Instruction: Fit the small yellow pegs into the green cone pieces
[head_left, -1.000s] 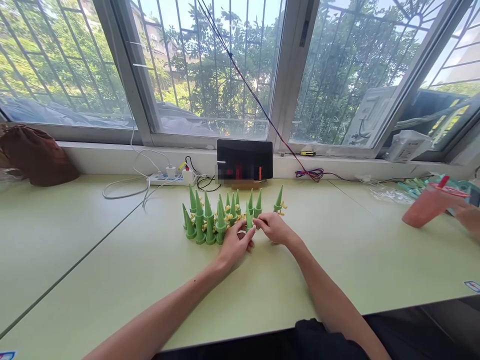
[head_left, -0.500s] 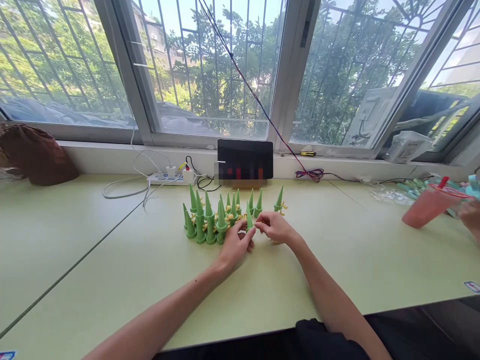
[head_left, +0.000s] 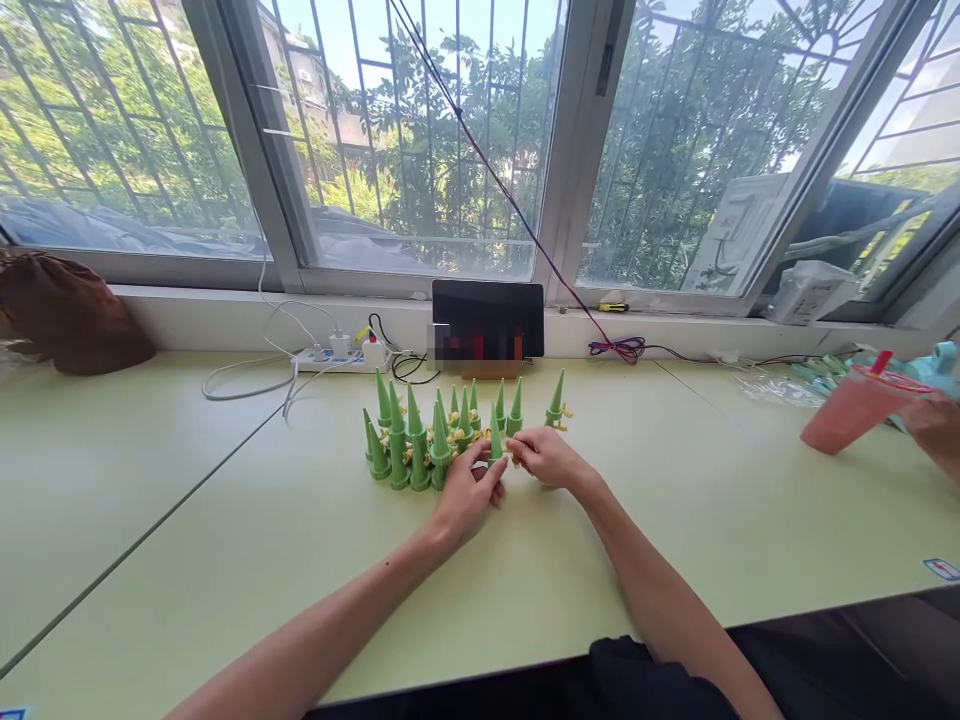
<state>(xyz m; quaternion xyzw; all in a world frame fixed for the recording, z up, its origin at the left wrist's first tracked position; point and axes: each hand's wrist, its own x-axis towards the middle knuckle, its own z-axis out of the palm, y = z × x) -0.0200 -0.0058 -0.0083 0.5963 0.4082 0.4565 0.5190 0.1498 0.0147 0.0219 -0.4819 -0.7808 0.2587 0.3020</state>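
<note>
One broad pale-green tabletop bore one black rectangular tablet and more than a dozen pointed green cones, too overlapped for an exact count. One bare left hand gripped one upright green cone beside the cluster, while one bare right hand held its fingertips pinched together just beside that cone, on something too small to tell.
</note>
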